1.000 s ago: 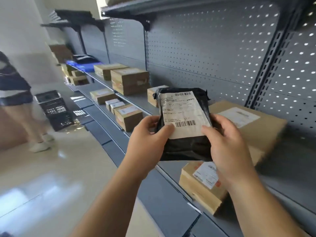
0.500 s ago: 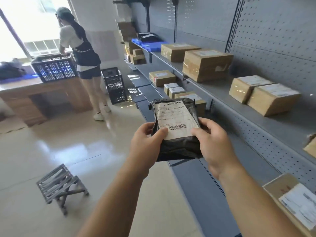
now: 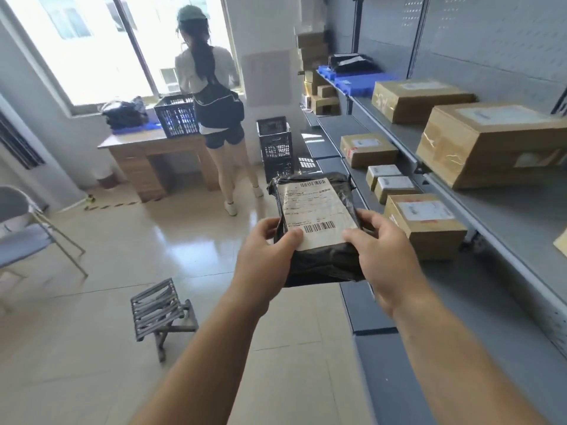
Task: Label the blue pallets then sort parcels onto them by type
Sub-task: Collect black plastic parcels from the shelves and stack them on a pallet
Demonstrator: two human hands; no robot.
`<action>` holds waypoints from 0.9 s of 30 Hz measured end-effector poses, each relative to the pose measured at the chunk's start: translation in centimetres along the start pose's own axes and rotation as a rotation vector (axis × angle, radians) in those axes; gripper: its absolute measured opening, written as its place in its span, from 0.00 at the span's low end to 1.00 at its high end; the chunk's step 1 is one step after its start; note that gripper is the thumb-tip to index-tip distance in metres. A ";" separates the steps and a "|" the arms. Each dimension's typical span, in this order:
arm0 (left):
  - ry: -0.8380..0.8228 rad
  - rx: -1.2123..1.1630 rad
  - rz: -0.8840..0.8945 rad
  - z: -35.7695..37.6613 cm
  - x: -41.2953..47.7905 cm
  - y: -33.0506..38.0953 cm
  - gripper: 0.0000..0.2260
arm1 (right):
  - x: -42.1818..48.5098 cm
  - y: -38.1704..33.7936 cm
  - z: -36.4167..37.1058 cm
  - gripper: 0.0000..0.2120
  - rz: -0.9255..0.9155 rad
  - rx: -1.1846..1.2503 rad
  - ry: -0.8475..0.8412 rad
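Indoors | glossy floor (image 3: 92,348) | grey shelving (image 3: 509,219) | left hand (image 3: 264,259), right hand (image 3: 386,256) grip parcel (image 3: 316,210)

Parcel (image 3: 319,265), centre: black plastic film, glossy, wrinkled. Label (image 3: 316,213): paper, matt.
Cardboard box (image 3: 491,142), 3 o'clock: brown, matt, with glossy tape.
Shelving (image 3: 506,216): grey painted metal, matt.
Floor (image 3: 184,246): pale tile, high gloss.
Bench (image 3: 147,145), 10 o'clock: wood-grain.
Crate (image 3: 274,148), 12 o'clock: black plastic lattice.
Pallet (image 3: 362,82), 1 o'clock: blue plastic.
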State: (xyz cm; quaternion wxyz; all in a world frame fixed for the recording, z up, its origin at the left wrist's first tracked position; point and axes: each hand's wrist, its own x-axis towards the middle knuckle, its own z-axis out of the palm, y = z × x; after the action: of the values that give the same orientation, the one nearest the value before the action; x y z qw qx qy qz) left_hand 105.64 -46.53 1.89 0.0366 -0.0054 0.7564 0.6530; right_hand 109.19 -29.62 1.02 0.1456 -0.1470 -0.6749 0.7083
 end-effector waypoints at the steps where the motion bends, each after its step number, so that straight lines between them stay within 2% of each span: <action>1: 0.021 -0.001 -0.004 0.0 1.0 -0.1 0.21 | 1.3 0.1 0.4 0.14 0.002 -0.001 -0.013; 13: 0.199 -0.024 -0.084 -3.6 15.0 -3.1 0.24 | 15.5 3.5 10.2 0.13 0.050 -0.037 -0.176; 27: 0.090 -0.057 -0.045 -9.8 40.4 -1.1 0.19 | 35.1 2.2 24.4 0.17 0.019 -0.060 -0.082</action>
State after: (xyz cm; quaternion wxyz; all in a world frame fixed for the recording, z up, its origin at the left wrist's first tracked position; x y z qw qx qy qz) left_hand 64.91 -54.77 -0.33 0.0169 -0.0527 0.7382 0.6723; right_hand 67.22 -37.78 -0.46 0.1067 -0.1287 -0.6996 0.6947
